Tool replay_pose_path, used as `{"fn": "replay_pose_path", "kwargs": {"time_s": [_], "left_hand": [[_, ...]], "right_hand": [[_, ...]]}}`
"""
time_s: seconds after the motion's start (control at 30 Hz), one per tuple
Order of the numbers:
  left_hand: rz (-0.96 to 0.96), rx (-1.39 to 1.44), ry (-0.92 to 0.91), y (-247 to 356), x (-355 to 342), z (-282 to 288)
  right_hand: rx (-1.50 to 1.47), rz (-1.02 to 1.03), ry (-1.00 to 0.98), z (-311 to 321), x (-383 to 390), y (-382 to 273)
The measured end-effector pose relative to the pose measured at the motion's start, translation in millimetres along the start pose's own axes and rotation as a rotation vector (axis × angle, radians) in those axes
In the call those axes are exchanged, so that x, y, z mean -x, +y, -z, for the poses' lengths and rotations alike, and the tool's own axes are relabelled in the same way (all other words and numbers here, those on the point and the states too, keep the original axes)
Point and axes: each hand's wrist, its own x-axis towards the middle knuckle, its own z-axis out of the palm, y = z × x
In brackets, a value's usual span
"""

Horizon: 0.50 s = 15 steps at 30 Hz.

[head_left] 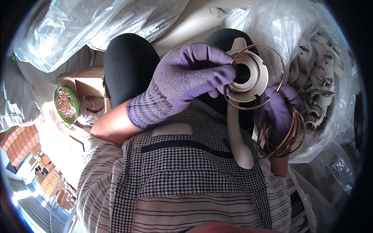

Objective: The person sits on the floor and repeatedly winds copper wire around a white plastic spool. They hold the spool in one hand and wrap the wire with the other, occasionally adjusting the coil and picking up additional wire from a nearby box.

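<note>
My left hand (190,75), in a purple knit work glove, pinches a thin copper-coloured wire ring (283,70) between thumb and fingertips. Through and around that ring shows a beige plastic part (262,79), with a round stepped hub, a dark centre hole and a long curved arm hanging toward my apron. A shorter arm points away from me. My right hand (281,106), gloved alike, is closed beside the hub's lower right; a bundle of similar wire rings (298,134) hangs around its fingers. Whether it also grips the plastic part is hidden.
At right, a clear plastic bag (285,29) holds many beige curved plastic pieces (318,85). On the left a green round container (74,99) of copper-coloured wire pieces stands by a cardboard box (87,79). Plastic sheeting (62,35) lies beyond my knees; stacked cartons (48,182) stand farther off.
</note>
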Motion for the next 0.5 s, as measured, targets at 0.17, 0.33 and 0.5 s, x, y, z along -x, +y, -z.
{"fn": "replay_pose_path", "kwargs": {"time_s": [0.17, 0.33, 0.5], "left_hand": [[-0.002, 0.007, -0.019, -2.2, -1.9, 2.7], [0.042, -0.014, 0.018, -1.8, -0.1, 1.7], [-0.009, 0.136, -0.039, -5.2, 0.7, 5.6]], "right_hand": [[-0.085, 0.019, -0.011, -0.4, 5.1, -8.1], [-0.120, 0.085, -0.058, 2.0, 3.1, -3.6], [-0.171, 0.070, -0.077, 2.7, 3.7, -3.1]]}}
